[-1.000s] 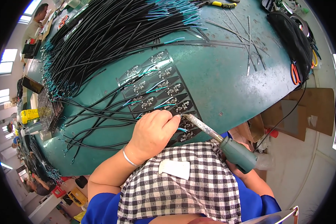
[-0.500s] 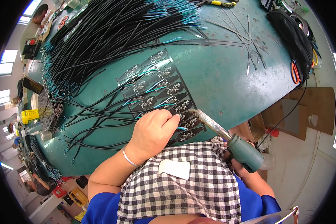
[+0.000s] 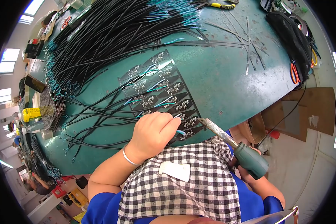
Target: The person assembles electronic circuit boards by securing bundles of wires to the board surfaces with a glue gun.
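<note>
My right hand (image 3: 245,173) grips the green handle of a soldering iron (image 3: 251,160), mostly hidden behind it. The iron's metal shaft slants up and left, its tip at the right edge of a panel of small black circuit boards (image 3: 174,89). My left hand (image 3: 153,133) is closed over the near part of this panel, thumb and forefinger pinched. Black cables (image 3: 100,111) with light-blue wire ends run from the left onto the boards, some passing under my left hand. A light-blue wire end (image 3: 181,132) shows just beside its fingers; what they pinch is hidden.
A big heap of black cables (image 3: 112,41) covers the far left. Cut strips (image 3: 247,48) lie at the far right, near yellow-handled pliers (image 3: 222,5) and a black bag (image 3: 289,41). A stack of boards (image 3: 53,110) and a yellow bottle (image 3: 30,115) stand left. Cardboard (image 3: 317,108) is beyond the right edge.
The soldering iron and my right hand have moved slightly right and toward me; the tip has shifted to a nearer spot on the panel. My left hand has barely moved.
</note>
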`<state>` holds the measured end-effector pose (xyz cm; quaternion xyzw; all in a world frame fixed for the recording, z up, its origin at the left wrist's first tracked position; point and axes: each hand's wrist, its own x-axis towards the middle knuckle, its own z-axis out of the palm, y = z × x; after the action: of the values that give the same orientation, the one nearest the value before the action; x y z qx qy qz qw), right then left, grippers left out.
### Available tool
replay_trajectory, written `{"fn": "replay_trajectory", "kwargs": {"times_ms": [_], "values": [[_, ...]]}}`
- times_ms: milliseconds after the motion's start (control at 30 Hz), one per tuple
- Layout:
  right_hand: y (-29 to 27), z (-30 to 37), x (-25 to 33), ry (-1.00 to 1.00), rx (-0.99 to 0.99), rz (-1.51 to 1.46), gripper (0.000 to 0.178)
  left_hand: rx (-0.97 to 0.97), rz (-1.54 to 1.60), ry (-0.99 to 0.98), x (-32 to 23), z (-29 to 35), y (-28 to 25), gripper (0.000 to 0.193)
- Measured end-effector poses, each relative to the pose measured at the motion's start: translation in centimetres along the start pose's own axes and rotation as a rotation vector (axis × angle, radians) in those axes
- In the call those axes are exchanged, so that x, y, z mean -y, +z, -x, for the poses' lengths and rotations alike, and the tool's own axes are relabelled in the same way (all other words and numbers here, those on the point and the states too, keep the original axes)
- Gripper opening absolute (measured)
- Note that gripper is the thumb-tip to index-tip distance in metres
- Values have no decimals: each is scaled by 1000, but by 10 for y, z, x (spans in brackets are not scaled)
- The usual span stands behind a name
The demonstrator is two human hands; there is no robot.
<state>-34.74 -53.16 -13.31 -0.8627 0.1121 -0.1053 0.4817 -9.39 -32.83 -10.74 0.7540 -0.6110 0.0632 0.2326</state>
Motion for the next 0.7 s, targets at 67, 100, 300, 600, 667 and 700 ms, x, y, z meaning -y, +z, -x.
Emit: {"fn": "replay_trajectory", "kwargs": {"times_ms": [67, 100, 300, 600, 667, 700], "values": [[-3, -4, -3, -92, 111, -125, 17, 8, -18, 25, -1, 0, -1, 27], [-1, -2, -2, -90, 112, -125, 17, 17, -41, 47, -2, 0, -1, 26], [26, 4, -21, -109, -54, 54, 18, 21, -50, 45, -1, -1, 4, 22], [26, 2, -11, 10, 57, -98, 28, 32, -64, 45, -5, -1, 3, 21], [23, -5, -11, -212, 89, 35, 34, 33, -66, 45, -5, -1, 3, 21], [23, -5, -11, -211, 90, 34, 34, 33, -67, 47, -5, -1, 2, 21]]}}
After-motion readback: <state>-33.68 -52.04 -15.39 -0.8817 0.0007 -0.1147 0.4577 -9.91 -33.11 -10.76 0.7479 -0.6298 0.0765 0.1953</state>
